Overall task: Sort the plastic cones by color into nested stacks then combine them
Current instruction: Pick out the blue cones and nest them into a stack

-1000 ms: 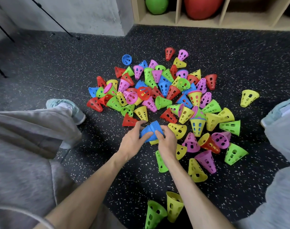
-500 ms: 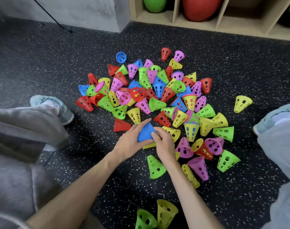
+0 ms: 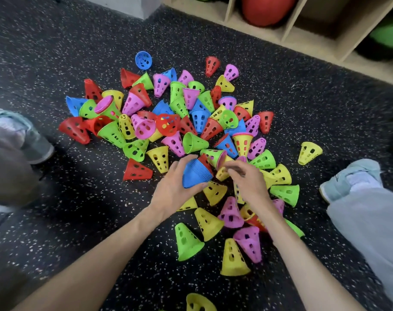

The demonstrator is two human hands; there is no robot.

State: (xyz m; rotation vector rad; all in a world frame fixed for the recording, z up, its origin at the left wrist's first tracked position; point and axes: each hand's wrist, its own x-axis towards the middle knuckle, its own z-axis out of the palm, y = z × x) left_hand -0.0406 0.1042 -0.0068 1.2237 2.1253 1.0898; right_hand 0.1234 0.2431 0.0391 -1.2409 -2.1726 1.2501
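A heap of perforated plastic cones [image 3: 179,122] in red, yellow, green, pink and blue lies scattered on the dark speckled floor. My left hand [image 3: 173,189] grips a nested stack of blue cones [image 3: 196,173], held on its side just above the heap's near edge. My right hand [image 3: 249,180] hovers to the right of the stack, fingers loosely curled and blurred, holding nothing I can see. Loose blue cones remain in the heap, such as the blue cone [image 3: 200,118] in the middle and the blue cone [image 3: 143,60] at the far edge.
My two feet in pale shoes flank the heap, the left shoe [image 3: 29,140] and the right shoe [image 3: 350,178]. A wooden shelf unit [image 3: 303,39] with a red ball [image 3: 267,10] and green balls stands at the back. Stray cones [image 3: 232,259] lie near my forearms.
My right hand has come off the blue stack and moved right. The left hand keeps hold of the stack. The camera has shifted closer and tilted.
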